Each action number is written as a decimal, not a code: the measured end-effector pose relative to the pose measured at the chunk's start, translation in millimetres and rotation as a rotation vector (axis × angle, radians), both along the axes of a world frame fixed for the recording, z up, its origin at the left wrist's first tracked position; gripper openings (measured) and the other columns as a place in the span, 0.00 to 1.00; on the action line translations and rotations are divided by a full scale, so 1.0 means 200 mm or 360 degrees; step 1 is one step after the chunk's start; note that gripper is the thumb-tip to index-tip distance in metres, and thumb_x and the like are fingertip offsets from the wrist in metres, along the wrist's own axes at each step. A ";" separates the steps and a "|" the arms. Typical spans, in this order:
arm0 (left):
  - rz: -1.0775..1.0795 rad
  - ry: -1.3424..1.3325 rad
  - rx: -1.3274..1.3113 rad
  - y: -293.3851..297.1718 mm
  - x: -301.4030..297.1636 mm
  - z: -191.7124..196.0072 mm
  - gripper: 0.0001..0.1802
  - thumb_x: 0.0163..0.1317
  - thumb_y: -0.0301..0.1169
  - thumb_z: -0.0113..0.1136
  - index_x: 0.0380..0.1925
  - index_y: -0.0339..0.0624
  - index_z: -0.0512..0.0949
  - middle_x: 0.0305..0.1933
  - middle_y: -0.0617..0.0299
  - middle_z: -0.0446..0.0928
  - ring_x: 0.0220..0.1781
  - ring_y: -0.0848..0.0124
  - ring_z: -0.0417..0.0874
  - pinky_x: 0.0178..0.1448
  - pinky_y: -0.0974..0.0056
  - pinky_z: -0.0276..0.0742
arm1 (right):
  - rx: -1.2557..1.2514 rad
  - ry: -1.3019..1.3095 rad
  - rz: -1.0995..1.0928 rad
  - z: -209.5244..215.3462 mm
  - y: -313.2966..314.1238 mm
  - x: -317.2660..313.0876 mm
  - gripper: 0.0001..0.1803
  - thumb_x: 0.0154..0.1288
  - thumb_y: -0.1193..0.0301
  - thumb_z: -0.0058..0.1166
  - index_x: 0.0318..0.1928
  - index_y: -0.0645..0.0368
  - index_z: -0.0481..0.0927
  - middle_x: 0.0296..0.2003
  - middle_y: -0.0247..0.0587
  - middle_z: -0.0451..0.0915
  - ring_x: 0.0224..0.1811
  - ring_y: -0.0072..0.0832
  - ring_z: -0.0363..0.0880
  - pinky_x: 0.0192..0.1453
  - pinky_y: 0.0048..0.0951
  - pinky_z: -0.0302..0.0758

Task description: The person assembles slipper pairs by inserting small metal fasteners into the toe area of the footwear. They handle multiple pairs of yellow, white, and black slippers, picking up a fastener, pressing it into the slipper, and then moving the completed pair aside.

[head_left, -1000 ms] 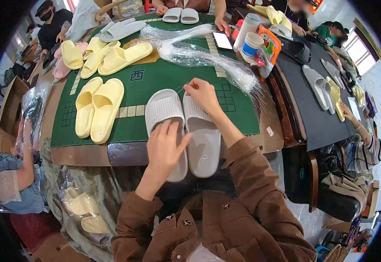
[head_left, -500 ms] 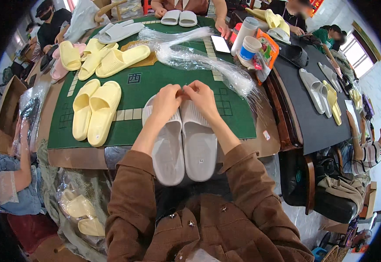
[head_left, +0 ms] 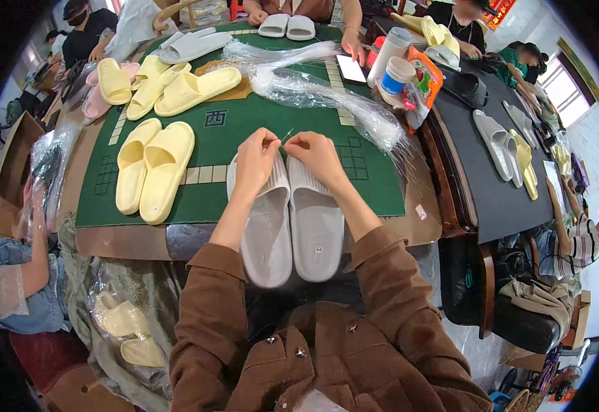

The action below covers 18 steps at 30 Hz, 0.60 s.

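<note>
A pair of grey slide slippers, the left slipper and the right slipper, lies side by side at the near table edge, toes pointing away from me. Above the left slipper's strap, my left hand is closed in a pinch. My right hand pinches too, over the right slipper's strap. Between the fingertips shows a thin clear plastic strand, fine and partly hidden by the fingers. Beyond the hands, a bundle of similar clear strands spreads out in plastic wrap.
Yellow slippers stand left on the green mat, with more pairs behind. At the far right are a phone, a white tub and an orange packet. Other people work around; a black-topped table stands to the right.
My hands have drawn slightly apart, and the thin strand now shows between the fingertips. The slippers stay in place on the table edge; the view has shifted a little.
</note>
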<state>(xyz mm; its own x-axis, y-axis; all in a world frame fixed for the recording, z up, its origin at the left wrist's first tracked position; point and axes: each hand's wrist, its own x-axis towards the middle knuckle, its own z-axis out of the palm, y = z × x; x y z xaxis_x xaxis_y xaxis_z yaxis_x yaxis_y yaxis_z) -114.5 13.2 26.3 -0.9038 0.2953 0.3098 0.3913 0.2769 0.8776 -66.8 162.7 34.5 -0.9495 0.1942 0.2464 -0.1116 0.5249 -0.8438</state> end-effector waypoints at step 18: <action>0.0059 0.0279 -0.0186 0.00 0.01 -0.06 0.03 0.59 0.25 0.56 0.31 0.38 0.77 0.34 0.53 0.77 0.41 0.56 0.79 0.44 0.55 0.73 | 0.0139 0.0428 0.0011 -0.10 0.00 -0.04 0.05 0.57 0.76 0.58 0.33 0.66 0.80 0.38 0.49 0.79 0.39 0.41 0.79 0.42 0.36 0.76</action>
